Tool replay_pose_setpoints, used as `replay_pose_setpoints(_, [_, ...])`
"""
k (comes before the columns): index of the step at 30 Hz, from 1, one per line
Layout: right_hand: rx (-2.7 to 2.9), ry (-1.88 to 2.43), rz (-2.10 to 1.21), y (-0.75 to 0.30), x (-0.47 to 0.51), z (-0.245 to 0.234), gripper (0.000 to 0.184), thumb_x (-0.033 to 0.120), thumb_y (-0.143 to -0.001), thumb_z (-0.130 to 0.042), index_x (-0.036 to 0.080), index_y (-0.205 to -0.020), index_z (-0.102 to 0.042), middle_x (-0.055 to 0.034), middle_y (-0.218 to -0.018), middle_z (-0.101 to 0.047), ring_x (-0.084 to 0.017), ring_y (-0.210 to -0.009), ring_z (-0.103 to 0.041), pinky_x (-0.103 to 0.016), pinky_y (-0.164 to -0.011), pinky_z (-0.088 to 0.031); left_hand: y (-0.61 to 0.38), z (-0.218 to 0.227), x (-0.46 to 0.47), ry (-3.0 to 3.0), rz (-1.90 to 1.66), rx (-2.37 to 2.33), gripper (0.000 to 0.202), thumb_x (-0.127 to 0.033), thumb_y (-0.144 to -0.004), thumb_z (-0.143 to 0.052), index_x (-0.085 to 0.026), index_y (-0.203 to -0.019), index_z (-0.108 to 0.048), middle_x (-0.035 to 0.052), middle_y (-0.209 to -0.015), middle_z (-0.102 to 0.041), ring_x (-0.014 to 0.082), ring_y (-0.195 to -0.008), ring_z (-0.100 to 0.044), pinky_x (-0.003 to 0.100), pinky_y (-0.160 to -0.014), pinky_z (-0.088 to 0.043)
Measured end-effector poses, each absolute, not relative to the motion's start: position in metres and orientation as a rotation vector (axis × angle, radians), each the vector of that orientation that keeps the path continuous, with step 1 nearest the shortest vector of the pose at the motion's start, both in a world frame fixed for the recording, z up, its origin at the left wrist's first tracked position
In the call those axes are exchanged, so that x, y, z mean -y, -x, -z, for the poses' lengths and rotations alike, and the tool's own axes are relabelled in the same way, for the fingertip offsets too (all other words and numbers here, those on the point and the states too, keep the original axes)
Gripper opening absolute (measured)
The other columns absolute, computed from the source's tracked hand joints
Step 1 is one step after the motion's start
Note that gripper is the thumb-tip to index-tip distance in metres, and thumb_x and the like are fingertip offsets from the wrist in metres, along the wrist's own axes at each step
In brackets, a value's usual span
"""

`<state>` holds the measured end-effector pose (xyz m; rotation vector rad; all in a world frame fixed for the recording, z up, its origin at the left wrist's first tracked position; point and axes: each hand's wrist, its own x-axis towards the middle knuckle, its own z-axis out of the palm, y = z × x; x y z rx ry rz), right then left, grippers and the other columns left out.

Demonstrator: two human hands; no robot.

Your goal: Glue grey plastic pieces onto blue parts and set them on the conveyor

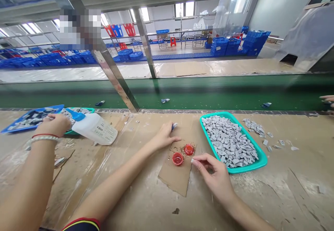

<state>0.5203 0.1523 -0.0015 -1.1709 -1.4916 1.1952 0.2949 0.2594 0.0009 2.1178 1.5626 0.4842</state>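
Observation:
My left hand (164, 136) rests on the bench with its fingers closed on a small grey and blue part (174, 125). My right hand (212, 175) lies lower right of it, thumb and forefinger pinched together; whatever is between them is too small to make out. Two red caps (177, 159) (189, 149) with glue in them sit on a scrap of cardboard (174, 177) between my hands. Just right of my right hand stands a teal basket (261, 158) heaped with several small grey parts (229, 142).
A co-worker's arm with a bracelet (41, 138) reaches to a blue tray (31, 118) at far left. A white bottle (95, 129) lies there on its side. Loose grey parts (254, 126) lie right of the basket. Behind runs a green conveyor belt (208, 95) carrying scattered parts. Another person's fingers (328, 100) show at the right edge.

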Motion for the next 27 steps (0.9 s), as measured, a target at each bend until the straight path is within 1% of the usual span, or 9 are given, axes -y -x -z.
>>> replay_pose_setpoints(6, [1.385,1.208,-1.336,-0.512,-0.15,0.008,0.025,0.044,-0.083,-0.063,0.02,-0.087,-0.068,-0.0056,-0.083,-0.069,-0.02,-0.076,-0.063,-0.029,-0.066,-0.049,-0.28,0.003,-0.254,-2.085,-0.521,-1.59,0.04,-0.044,-0.077,-0.065,-0.02,-0.102,-0.045,0.0053,-0.097,-0.054,0.0244,-0.091,-0.051,0.036,-0.077,-0.042])
replay_pose_setpoints(10, [1.161,1.21,-1.476,-0.503,-0.158,0.012,0.031,0.047,-0.074,-0.071,0.018,-0.08,-0.065,-0.0051,-0.074,-0.068,-0.019,-0.067,-0.063,-0.028,-0.059,-0.05,-0.274,0.0,-0.245,-2.041,-0.571,-1.614,0.036,-0.041,-0.078,-0.064,-0.02,-0.101,-0.046,0.0057,-0.097,-0.055,0.0242,-0.091,-0.052,0.036,-0.079,-0.042])
replay_pose_setpoints(13, [1.119,1.206,-1.496,-0.497,-0.17,0.01,0.034,0.049,-0.071,-0.074,0.016,-0.077,-0.066,-0.0049,-0.07,-0.069,-0.016,-0.061,-0.061,-0.027,-0.057,-0.05,-0.273,-0.005,-0.233,-1.914,-0.702,-1.697,0.027,-0.042,-0.086,-0.051,-0.02,-0.101,-0.048,0.0058,-0.095,-0.057,0.0227,-0.091,-0.053,0.037,-0.082,-0.041])
replay_pose_setpoints(16, [1.127,1.226,-1.485,-0.491,-0.181,0.005,0.036,0.05,-0.07,-0.074,0.015,-0.077,-0.067,-0.0068,-0.072,-0.071,-0.016,-0.06,-0.063,-0.026,-0.055,-0.05,-0.273,-0.012,-0.22,-1.581,-0.921,-1.709,0.031,-0.044,-0.092,-0.037,-0.021,-0.108,-0.051,0.005,-0.095,-0.058,0.0202,-0.092,-0.054,0.034,-0.082,-0.043])
replay_pose_setpoints(17, [1.126,1.239,-1.481,-0.489,-0.184,0.004,0.037,0.051,-0.07,-0.074,0.015,-0.077,-0.067,-0.0075,-0.073,-0.071,-0.016,-0.06,-0.063,-0.026,-0.055,-0.049,-0.274,-0.015,-0.215,-1.433,-1.003,-1.655,0.034,-0.044,-0.092,-0.038,-0.021,-0.11,-0.052,0.005,-0.095,-0.059,0.0197,-0.092,-0.055,0.033,-0.081,-0.044])
replay_pose_setpoints(19, [1.127,1.26,-1.472,-0.487,-0.188,0.002,0.037,0.051,-0.07,-0.073,0.015,-0.077,-0.067,-0.0082,-0.073,-0.072,-0.017,-0.061,-0.063,-0.026,-0.055,-0.049,-0.275,-0.023,-0.206,-1.157,-1.145,-1.476,0.037,-0.044,-0.088,-0.046,-0.019,-0.114,-0.055,0.0063,-0.097,-0.061,0.0194,-0.094,-0.058,0.031,-0.08,-0.047])
replay_pose_setpoints(22, [1.129,1.28,-1.46,-0.485,-0.192,0.001,0.037,0.049,-0.069,-0.074,0.014,-0.078,-0.067,-0.0083,-0.071,-0.071,-0.017,-0.061,-0.062,-0.026,-0.055,-0.049,-0.279,-0.038,-0.191,-0.915,-1.228,-1.197,0.039,-0.038,-0.082,-0.062,-0.016,-0.114,-0.06,0.0095,-0.106,-0.064,0.0212,-0.101,-0.061,0.035,-0.091,-0.047])
replay_pose_setpoints(25, [1.146,1.298,-1.455,-0.484,-0.193,0.003,0.037,0.049,-0.07,-0.074,0.014,-0.078,-0.067,-0.0083,-0.071,-0.071,-0.017,-0.061,-0.062,-0.027,-0.056,-0.048,-0.283,-0.048,-0.179,-0.811,-1.283,-1.12,0.038,-0.032,-0.077,-0.07,-0.017,-0.111,-0.063,0.0098,-0.111,-0.066,0.0228,-0.103,-0.063,0.038,-0.096,-0.047])
replay_pose_setpoints(27, [1.172,1.304,-1.446,-0.483,-0.193,0.005,0.037,0.05,-0.07,-0.073,0.014,-0.078,-0.067,-0.0081,-0.07,-0.07,-0.017,-0.061,-0.061,-0.027,-0.057,-0.048,-0.286,-0.048,-0.173,-0.76,-1.352,-1.152,0.035,-0.03,-0.073,-0.074,-0.018,-0.105,-0.066,0.0073,-0.107,-0.068,0.0213,-0.101,-0.064,0.035,-0.095,-0.049])
